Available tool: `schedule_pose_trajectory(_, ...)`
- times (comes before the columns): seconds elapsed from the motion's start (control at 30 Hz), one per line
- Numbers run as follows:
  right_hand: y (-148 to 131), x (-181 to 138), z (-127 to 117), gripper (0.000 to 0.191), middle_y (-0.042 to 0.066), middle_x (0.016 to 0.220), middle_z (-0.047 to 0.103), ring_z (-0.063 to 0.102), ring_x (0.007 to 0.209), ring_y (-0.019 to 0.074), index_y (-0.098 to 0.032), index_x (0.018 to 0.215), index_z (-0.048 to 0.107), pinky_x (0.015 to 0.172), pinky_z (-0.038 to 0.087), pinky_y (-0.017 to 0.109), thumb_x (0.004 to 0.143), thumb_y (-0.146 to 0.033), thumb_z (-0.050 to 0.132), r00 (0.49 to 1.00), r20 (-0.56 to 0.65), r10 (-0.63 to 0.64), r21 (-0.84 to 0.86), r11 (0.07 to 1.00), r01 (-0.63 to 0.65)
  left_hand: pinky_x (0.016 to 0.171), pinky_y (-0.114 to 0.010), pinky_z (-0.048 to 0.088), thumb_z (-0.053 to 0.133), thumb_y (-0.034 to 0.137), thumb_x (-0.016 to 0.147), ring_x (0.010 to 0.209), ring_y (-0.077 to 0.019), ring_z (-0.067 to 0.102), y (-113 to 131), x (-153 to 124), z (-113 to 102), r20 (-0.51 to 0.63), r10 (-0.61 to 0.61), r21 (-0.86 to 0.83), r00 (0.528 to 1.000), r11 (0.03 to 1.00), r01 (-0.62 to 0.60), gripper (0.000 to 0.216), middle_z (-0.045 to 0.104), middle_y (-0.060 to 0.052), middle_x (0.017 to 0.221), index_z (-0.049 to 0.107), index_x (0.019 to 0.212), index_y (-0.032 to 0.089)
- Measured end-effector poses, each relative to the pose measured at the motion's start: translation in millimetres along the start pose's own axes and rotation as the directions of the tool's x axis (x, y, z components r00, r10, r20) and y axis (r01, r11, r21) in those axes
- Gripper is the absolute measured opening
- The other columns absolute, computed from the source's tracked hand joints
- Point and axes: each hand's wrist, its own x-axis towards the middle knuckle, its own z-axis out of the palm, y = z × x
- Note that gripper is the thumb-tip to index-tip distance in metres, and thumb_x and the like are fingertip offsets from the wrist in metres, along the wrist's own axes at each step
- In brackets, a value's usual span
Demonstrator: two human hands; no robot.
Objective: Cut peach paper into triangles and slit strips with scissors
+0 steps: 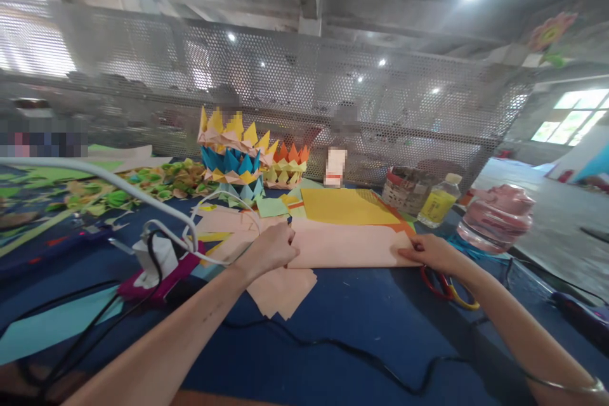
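Note:
A folded sheet of pale pink paper (352, 245) lies flat across the middle of the blue table. At its left end, my left hand (273, 246) pinches the edge with curled fingers. My right hand (431, 252) grips the opposite end, thumb and fingers at the near right corner. Behind it are yellow paper (345, 205) and an orange sheet partly covered by it. Loose pink paper pieces (283, 292) lie below my left hand. Scissors (447, 288) with red and yellow handles rest beneath my right wrist.
Stacked folded-paper crowns (233, 162) stand at the back left. A purple power strip (162, 282) with a white plug and cables sits left. A bottle of yellow liquid (438, 203) and a pink water bottle (497, 219) stand right. A black cable (342, 346) crosses the front.

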Motion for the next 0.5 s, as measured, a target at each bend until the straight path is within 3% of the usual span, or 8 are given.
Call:
schedule_pose_trajectory(0.3, -5.9, -4.6, 4.7, 0.034, 0.004, 0.064, 0.060, 0.056, 0.060, 0.0192, -0.021, 0.061, 0.049, 0.053, 0.030, 0.027, 0.080, -0.050, 0.049, 0.999, -0.023, 0.026, -0.077, 0.997, -0.028, 0.046, -0.023, 0.025, 0.054, 0.013, 0.060, 0.050, -0.0123, 0.044, 13.8, -7.1, -8.5, 0.018, -0.002, 0.037, 1.000, 0.999, 0.001, 0.028, 0.034, 0.004, 0.044, 0.031, 0.045, 0.020)
schedule_pose_trajectory(0.5, -8.5, -5.2, 5.8, 0.033, 0.006, 0.070, 0.064, 0.061, 0.067, 0.0228, -0.020, 0.066, 0.052, 0.054, 0.032, 0.027, 0.082, -0.049, 0.048, 0.998, -0.021, 0.055, -0.104, 0.993, -0.057, 0.046, -0.024, 0.026, 0.054, 0.015, 0.059, 0.050, -0.0137, 0.047, 13.3, -8.6, -8.1, 0.031, -0.004, 0.052, 1.000, 0.999, 0.003, 0.027, 0.037, 0.003, 0.043, 0.032, 0.045, 0.020)
